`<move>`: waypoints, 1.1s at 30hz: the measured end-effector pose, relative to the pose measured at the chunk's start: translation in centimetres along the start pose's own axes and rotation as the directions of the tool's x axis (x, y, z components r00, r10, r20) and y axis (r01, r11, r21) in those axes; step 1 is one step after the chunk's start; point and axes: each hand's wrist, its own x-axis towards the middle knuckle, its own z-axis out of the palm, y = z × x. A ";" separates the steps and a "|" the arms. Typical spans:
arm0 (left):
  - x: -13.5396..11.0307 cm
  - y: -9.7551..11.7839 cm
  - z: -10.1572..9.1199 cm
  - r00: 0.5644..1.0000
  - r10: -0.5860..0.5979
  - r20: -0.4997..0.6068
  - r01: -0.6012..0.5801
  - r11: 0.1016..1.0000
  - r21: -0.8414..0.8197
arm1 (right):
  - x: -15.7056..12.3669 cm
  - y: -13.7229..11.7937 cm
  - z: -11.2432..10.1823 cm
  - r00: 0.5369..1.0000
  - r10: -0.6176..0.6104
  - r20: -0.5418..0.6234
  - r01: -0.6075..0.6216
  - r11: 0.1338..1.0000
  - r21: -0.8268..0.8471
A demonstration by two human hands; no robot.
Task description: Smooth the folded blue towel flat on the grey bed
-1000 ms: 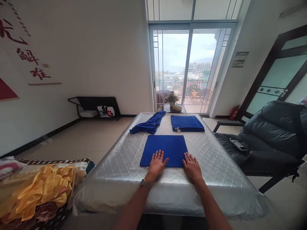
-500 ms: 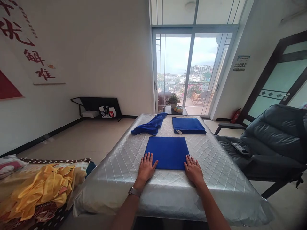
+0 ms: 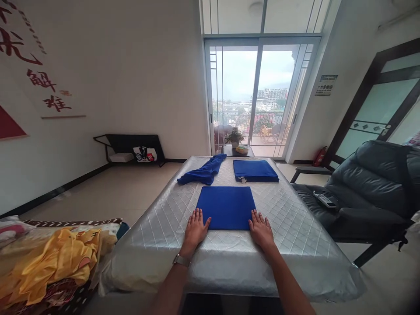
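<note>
A blue folded cloth (image 3: 226,208) lies flat and squared on the silver quilted table cover (image 3: 157,236). My left hand (image 3: 196,227) rests flat at its near left corner, fingers extended and thumb over the edge. At the near right corner lies my right hand (image 3: 260,227), also flat with fingers stretched out. Neither hand grips anything. Farther back on the right is a neat stack of folded blue cloths (image 3: 256,169) with a small white tag at its front. To the left of that stack, a crumpled blue cloth (image 3: 203,170) stretches diagonally.
A dark padded armchair (image 3: 361,188) with a grey device (image 3: 324,200) on its seat stands at the right. Yellow fabric (image 3: 62,258) is heaped on bedding at the left. Beyond the table are a potted plant (image 3: 234,138) and a sliding glass door (image 3: 236,87).
The view has shifted slightly, so everything sits a little differently in it. Both hands stay flat at the folded cloth's near corners, and the cloths keep their arrangement.
</note>
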 end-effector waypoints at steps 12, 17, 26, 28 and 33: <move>-0.3 3.0 -1.2 0.997 0.052 -0.059 -0.055 0.997 -0.048 | -0.3 0.0 -0.3 1.000 -0.014 -0.016 0.014 1.000 0.025; -0.2 13.2 -2.2 0.886 0.463 -0.022 -0.456 0.861 -0.226 | -0.6 0.1 -0.8 0.999 -0.034 -0.010 0.034 0.999 -0.007; 1.9 15.8 -0.4 0.850 0.526 0.012 -0.509 0.828 -0.237 | -0.7 0.1 -1.1 0.999 -0.038 -0.009 0.038 0.999 -0.007; 2.3 13.4 -0.1 0.888 0.459 0.017 -0.446 0.871 -0.205 | -0.6 0.0 -0.9 0.999 -0.033 -0.022 0.033 0.999 0.003; 2.9 6.0 -0.2 0.973 0.225 0.057 -0.219 0.971 -0.097 | -0.5 0.0 -0.6 0.999 -0.018 -0.028 0.018 1.000 0.002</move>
